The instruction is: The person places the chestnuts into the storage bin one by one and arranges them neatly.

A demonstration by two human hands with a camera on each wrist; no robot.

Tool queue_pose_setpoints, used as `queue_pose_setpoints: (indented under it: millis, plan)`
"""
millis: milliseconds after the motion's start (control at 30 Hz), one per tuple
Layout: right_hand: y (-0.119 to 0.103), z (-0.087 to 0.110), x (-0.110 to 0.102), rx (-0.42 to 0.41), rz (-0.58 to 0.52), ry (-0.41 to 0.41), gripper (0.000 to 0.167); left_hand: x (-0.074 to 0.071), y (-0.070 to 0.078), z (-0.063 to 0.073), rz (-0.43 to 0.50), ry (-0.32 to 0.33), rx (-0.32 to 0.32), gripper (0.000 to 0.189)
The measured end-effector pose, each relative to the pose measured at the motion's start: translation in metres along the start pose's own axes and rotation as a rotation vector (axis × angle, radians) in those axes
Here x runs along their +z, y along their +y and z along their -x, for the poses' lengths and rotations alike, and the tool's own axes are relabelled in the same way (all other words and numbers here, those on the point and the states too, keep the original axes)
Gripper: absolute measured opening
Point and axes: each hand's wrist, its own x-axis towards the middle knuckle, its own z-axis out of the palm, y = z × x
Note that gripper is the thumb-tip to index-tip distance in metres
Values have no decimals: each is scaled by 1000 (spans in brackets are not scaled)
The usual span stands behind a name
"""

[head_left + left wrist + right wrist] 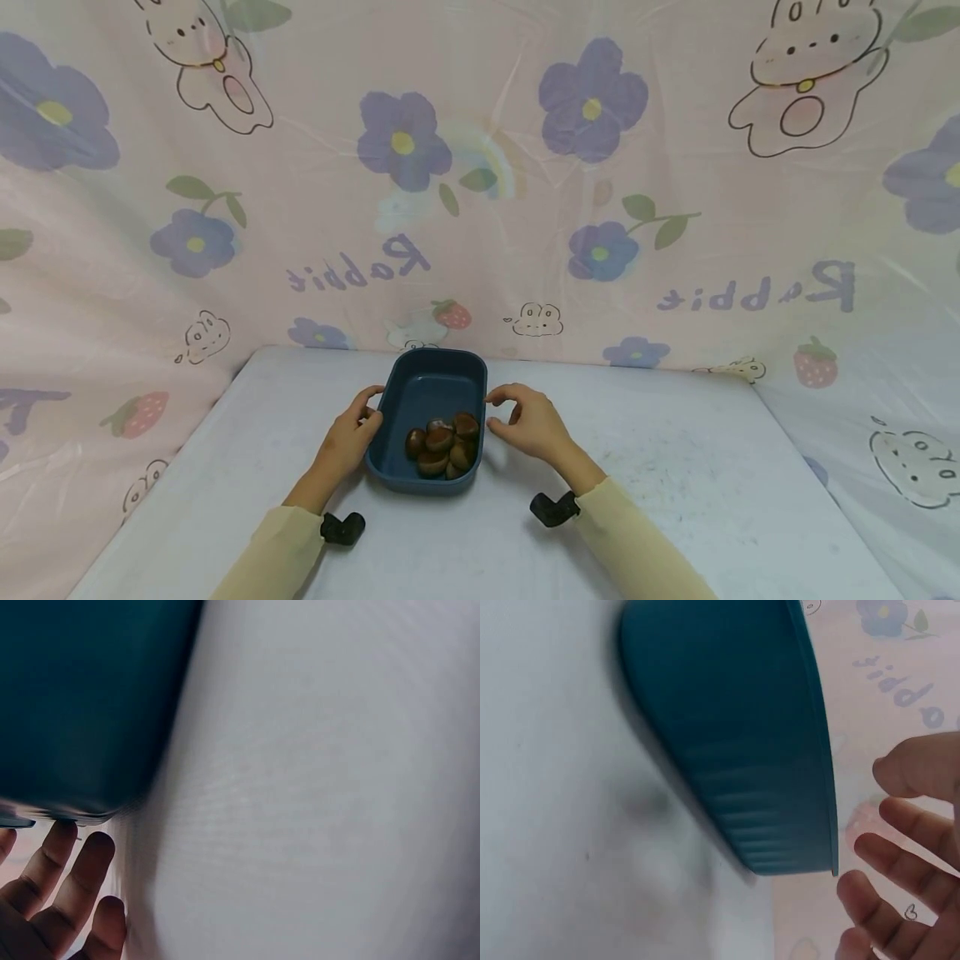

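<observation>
A dark blue rectangular box (427, 392) with rounded corners sits on the table, its open top facing up. Several brown chestnuts (441, 442) are heaped in its near right part. My left hand (347, 442) is at the box's left side, fingertips right at the wall. In the left wrist view, the fingers of that left hand (64, 892) reach up beside the box (82, 697) without wrapping it. On the other side, my right hand (531, 421) has loosely bent fingers by the right rim. The right wrist view shows a gap between these fingers (900, 877) and the box wall (742, 750).
The white table (675, 475) spreads around the box and has faint dark smudges on its right half. Behind it and along the sides hangs a pale pink curtain (495, 242) printed with flowers and rabbits. A black wrist device (553, 509) sits at each sleeve cuff.
</observation>
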Motion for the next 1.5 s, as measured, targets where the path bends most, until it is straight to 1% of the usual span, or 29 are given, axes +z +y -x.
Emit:
queue_pose_setpoints:
  millis: [267, 533, 867, 1033, 1267, 1500]
  plan:
    - [7, 2, -5, 26, 6, 18, 29, 0, 0, 1, -4, -1, 3, 44]
    - [11, 6, -15, 41, 29, 25, 33, 1, -2, 1, -4, 1, 5, 44]
    - [26, 10, -23, 46, 44, 44, 36, 1, 0, 2, -2, 2, 8, 44]
    - [31, 12, -27, 69, 69, 56, 36, 1, 1, 3, -2, -1, 4, 43]
    - [43, 11, -30, 127, 91, 63, 37, 1, -1, 0, -10, -3, 5, 44]
    - [54, 12, -31, 168, 116, 78, 37, 1, -1, -1, -10, -5, 8, 44]
